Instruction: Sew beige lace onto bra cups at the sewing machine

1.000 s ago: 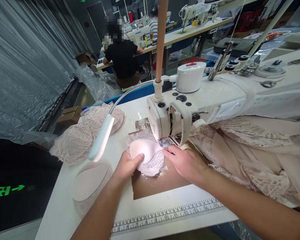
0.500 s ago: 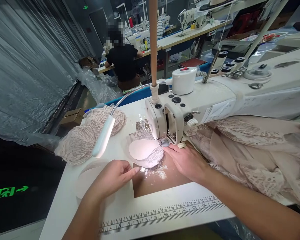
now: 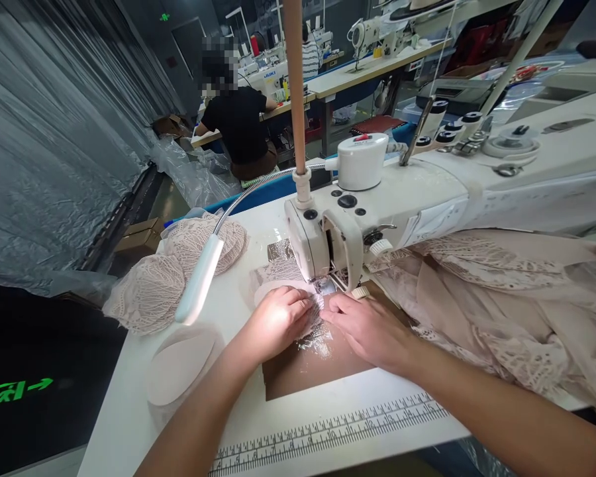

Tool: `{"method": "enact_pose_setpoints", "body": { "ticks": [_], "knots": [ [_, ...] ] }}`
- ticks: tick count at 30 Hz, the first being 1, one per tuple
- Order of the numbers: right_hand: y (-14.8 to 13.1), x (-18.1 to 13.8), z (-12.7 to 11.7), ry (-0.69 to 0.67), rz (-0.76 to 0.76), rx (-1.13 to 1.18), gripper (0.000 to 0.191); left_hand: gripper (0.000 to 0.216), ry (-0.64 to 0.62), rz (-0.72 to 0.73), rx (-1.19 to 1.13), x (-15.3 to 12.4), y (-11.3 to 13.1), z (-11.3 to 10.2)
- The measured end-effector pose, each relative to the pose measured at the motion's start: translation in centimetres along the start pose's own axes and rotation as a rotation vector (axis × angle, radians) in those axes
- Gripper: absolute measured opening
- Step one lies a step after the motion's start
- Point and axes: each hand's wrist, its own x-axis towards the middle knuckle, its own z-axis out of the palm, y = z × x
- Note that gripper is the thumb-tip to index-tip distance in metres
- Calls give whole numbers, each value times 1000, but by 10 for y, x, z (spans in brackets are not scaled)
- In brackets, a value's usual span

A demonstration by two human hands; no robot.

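Observation:
A pale lace bra cup lies under the needle area of a white sewing machine, lit by the lamp. My left hand rests over the cup, its fingers curled together on the lace edge and covering much of the piece. Close by the presser foot, my right hand has its fingertips bent in at the cup's right edge; its thumb is mostly hidden. A brown sheet lies on the table beneath both hands.
Stacked lace cups sit at the left behind a lamp on a bendable neck. A smooth pale cup piece lies nearer. Lace fabric is heaped at right. A printed ruler runs along the front edge. A person sits farther back.
My left hand has moved right and forward from the brown sheet's left edge onto the lace cup, fingers closing on it. My right hand's fingers have bent in at the cup's edge.

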Motion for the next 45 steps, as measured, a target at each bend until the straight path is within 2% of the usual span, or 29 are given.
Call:
{"method": "enact_pose_setpoints", "body": {
  "ticks": [3, 7, 14, 28, 33, 40, 45],
  "knots": [
    [0, 1, 0, 21, 33, 8, 28, 29, -14, 31, 61, -2, -2, 14],
    [-1, 3, 1, 3, 67, -63, 27, 34, -28, 65, 127, -8, -4, 21],
    [-2, 4, 3, 8, 59, -162, 23, 36, -57, 73, 203, -6, -4, 21],
    [-7, 13, -2, -49, 197, -247, 35, 34, -63, -62, 308, 3, 10, 20],
    [-2, 7, 1, -3, 144, -221, 31, 35, -67, -92, 244, 0, 9, 16],
    [2, -2, 2, 106, 72, -139, 25, 34, -92, -33, -30, -17, 5, -8],
    [1, -3, 2, 143, 29, -115, 18, 17, -53, -1, -18, -16, 8, 0]
  ]
}}
